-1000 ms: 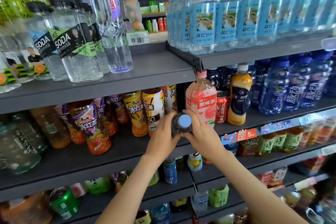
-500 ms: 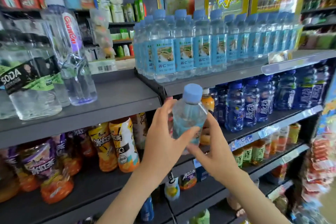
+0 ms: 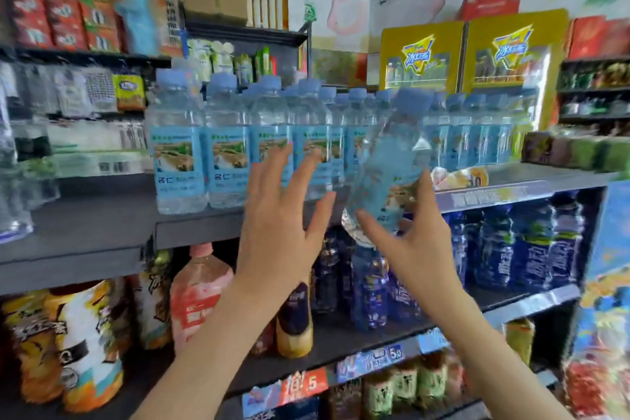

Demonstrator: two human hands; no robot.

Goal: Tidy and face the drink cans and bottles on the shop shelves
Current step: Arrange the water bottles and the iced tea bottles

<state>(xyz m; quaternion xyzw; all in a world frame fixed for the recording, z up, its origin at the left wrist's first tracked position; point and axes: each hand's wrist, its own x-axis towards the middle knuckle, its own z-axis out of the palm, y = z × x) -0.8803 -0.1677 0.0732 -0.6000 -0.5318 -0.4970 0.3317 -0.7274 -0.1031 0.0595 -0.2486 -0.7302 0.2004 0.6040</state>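
water bottle lifted, now tilted | left grip released it

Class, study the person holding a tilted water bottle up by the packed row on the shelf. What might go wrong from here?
1. The right hand grips the water bottle only near its base, tilted; it might slip.
2. The row of bottles looks tightly packed near the shelf edge; forcing one in might topple neighbours.
3. The open left hand is right in front of that row and might nudge it.
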